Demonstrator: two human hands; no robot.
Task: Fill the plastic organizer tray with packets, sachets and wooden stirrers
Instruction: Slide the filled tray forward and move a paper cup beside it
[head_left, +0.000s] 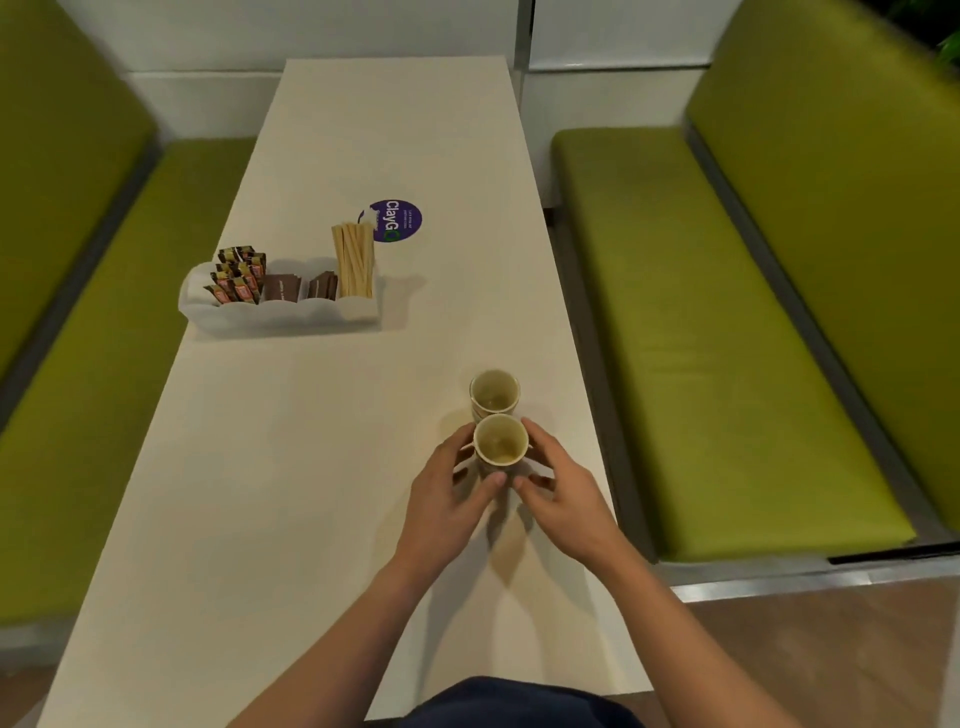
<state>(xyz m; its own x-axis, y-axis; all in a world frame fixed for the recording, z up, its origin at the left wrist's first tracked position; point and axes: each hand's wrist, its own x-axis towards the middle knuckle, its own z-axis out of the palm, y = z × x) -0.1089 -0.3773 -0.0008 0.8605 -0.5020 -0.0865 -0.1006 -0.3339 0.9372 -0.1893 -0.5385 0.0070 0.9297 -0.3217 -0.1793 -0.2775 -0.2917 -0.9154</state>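
Note:
The white plastic organizer tray stands on the left of the table. It holds orange-brown sachets at its left, dark brown packets in the middle and upright wooden stirrers at its right end. Far from the tray, near the table's right edge, my left hand and my right hand curl round a paper cup from either side. A second paper cup stands just behind it, touching it.
A round purple sticker lies on the white table behind the stirrers. Green padded benches run along both sides of the table. A white wall closes the far end.

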